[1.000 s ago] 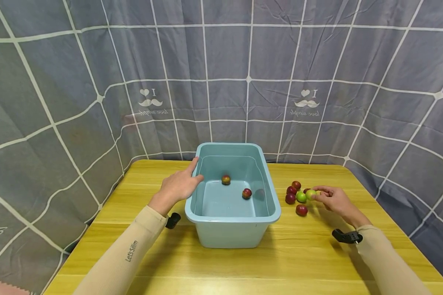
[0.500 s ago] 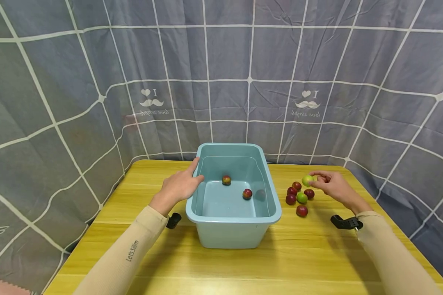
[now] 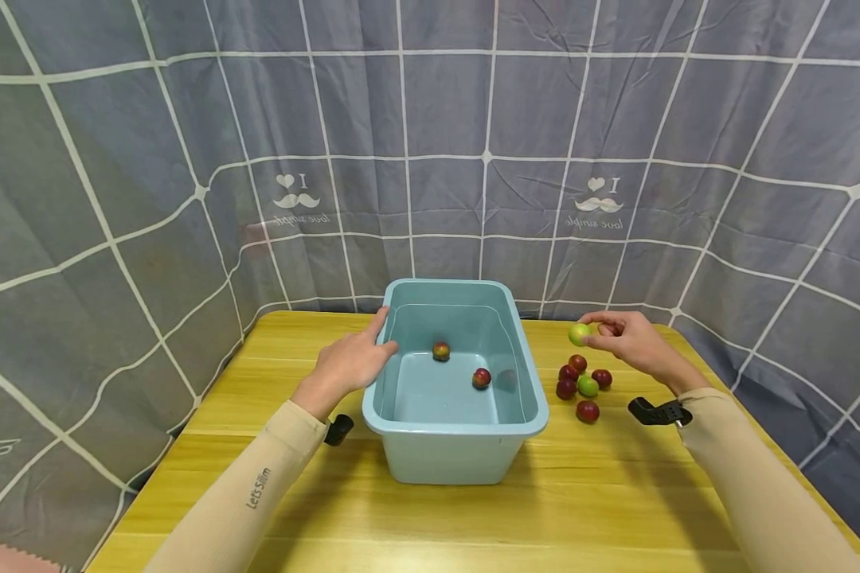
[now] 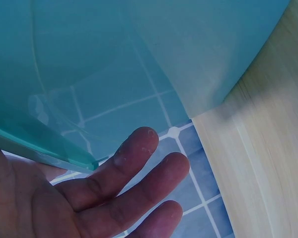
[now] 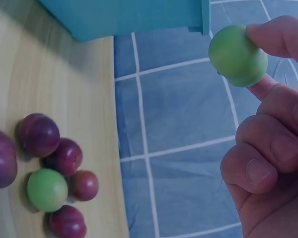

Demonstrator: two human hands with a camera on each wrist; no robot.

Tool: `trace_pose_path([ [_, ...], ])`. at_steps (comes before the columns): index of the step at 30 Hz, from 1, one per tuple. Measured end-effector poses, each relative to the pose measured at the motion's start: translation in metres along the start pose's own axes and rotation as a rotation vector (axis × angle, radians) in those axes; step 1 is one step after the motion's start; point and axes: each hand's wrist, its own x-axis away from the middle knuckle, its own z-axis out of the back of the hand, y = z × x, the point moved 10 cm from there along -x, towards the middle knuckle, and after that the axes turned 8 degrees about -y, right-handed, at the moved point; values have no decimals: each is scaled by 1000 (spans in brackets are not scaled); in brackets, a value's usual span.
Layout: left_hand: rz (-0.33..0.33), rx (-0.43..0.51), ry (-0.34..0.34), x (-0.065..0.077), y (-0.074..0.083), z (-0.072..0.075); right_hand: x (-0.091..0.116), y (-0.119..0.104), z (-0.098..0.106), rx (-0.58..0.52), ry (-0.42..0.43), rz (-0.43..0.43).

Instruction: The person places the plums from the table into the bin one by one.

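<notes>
My right hand (image 3: 632, 342) pinches a green plum (image 3: 579, 334) between thumb and fingertip, raised above the table. In the right wrist view that plum (image 5: 237, 55) sits at the upper right, the other fingers curled below it. Underneath lies a loose group of dark red plums (image 3: 566, 388) with one green plum (image 3: 588, 386) among them. My left hand (image 3: 347, 362) rests on the left rim of a light blue plastic tub (image 3: 455, 427), thumb over the edge. The left wrist view shows its fingers (image 4: 139, 198) loosely extended outside the wall. Two reddish plums (image 3: 481, 378) lie inside the tub.
The yellow wooden table (image 3: 430, 525) carries the tub at its middle and the loose plums to the right of it. A grey curtain (image 3: 444, 191) with a white grid hangs behind and at both sides.
My right hand has lifted the green plum from the group, moving it up and to the left. A red plum it partly hid now shows. The left hand stays on the rim.
</notes>
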Motion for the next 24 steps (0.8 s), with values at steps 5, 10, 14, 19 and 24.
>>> trace_pose_path([
  [5, 6, -2, -7, 0, 0, -1, -8, -10, 0, 22, -6, 35],
  [10, 12, -6, -9, -1, -1, -1, -18, -21, -2, 21, -31, 34],
  [14, 22, -10, -14, 0, -1, -1, -27, -34, -6, 26, -52, 39],
  [19, 25, -17, -14, 0, -1, -1, -39, -50, -8, 22, -66, 65],
  [24, 20, -13, -17, 0, 0, -1, -47, -64, -9, 11, -72, 70],
])
